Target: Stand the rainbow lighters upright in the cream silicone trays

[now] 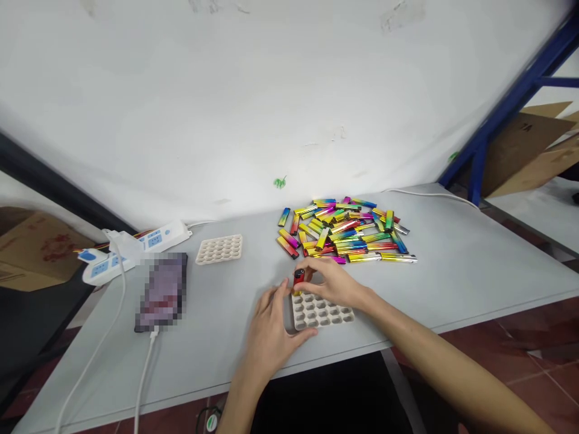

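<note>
A pale tray with rows of holes (322,312) lies near the table's front edge. My right hand (329,281) pinches a red and yellow lighter (298,277) upright at the tray's back left corner. My left hand (271,330) rests along the tray's left side, thumb and fingers spread, the thumb at the front edge. Whether the lighter's lower end sits in a hole is hidden. Behind my hands lies a loose pile of shiny multicoloured lighters (346,230).
A second holed tray (219,249) lies at the left back. Further left are a blurred phone-like device (163,292) with a white cable and a white power strip (154,239). A white wall (253,120) stands behind the grey table (217,325). Cardboard boxes flank it.
</note>
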Demonstrator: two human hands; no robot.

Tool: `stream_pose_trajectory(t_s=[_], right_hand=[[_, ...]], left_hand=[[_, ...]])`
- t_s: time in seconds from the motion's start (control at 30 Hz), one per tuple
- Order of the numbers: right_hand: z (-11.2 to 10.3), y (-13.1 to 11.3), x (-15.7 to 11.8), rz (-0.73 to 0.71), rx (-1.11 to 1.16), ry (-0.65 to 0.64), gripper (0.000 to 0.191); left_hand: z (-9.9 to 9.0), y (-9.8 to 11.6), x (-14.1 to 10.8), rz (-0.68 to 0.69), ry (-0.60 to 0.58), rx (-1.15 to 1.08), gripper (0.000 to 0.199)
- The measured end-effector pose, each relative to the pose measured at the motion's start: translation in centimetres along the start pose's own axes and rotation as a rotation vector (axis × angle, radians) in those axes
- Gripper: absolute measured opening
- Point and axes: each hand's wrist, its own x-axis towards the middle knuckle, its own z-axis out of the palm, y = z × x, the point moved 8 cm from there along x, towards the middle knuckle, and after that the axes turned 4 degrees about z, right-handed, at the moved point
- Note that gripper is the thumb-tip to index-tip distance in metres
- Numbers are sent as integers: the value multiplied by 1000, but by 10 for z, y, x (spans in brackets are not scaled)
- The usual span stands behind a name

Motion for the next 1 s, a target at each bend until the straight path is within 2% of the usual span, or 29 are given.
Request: stream_pose_trajectory(t_s=[0.23, 0.37, 0.43, 0.6, 0.67, 0.83, 1.0], right_hand=[[9, -13, -5, -190, -288, -36, 31], [6, -12, -5, -181, -309, -11, 37], [-4, -10, -4, -144, -335, 53, 35], [-48, -4, -5, -36, -606, 368, 27], [-57, 3, -6, 28, -728, 403, 26], [-59, 20, -11, 123, -892, 314, 28], [-52, 25, -13, 117, -866, 202, 21]], left_hand=[[2, 3, 5, -6, -11, 24, 101], [1, 4, 5, -14, -11, 2, 100], [1, 3, 4, -22, -15, -17, 96], [-4, 2, 3, -74, -9, -44, 84], [-6, 1, 3, -86, 8, -41, 81], [-6, -5, 4, -110, 42, -47, 78], [-6, -4, 3, -86, 62, -60, 76]])
